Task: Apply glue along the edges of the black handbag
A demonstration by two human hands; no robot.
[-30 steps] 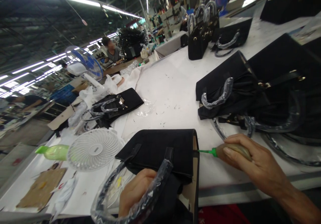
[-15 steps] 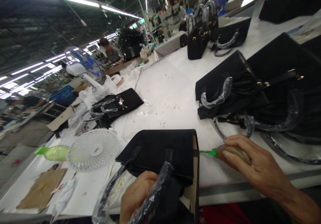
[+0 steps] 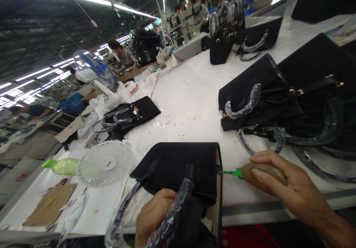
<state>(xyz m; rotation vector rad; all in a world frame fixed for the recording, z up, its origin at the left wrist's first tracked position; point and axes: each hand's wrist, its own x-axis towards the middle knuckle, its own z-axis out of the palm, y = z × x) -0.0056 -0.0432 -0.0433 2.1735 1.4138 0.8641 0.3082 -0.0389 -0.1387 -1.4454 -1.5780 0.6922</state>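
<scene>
A black handbag (image 3: 178, 166) lies at the table's front edge, its plastic-wrapped handles (image 3: 172, 211) hanging toward me. My left hand (image 3: 155, 212) is closed on the bag below its near panel, partly behind a handle; its fingertips are hidden. In my right hand (image 3: 278, 181) is a brownish squeeze bottle (image 3: 260, 175) with a green nozzle (image 3: 232, 172). The thin nozzle tip meets the bag's open right side edge, where a beige inner layer shows.
Several black bags (image 3: 250, 92) lie along the right. Another bag (image 3: 136, 112) rests back left, beside a white fan (image 3: 107, 162), a green bottle (image 3: 62, 166) and a brown board (image 3: 50, 205). A person (image 3: 124, 57) sits in the background near a blue fan (image 3: 97, 68).
The view has shifted slightly. My right hand and the bottle have moved a little right and down, with the nozzle tip lower along the bag's side edge. My left hand keeps its hold.
</scene>
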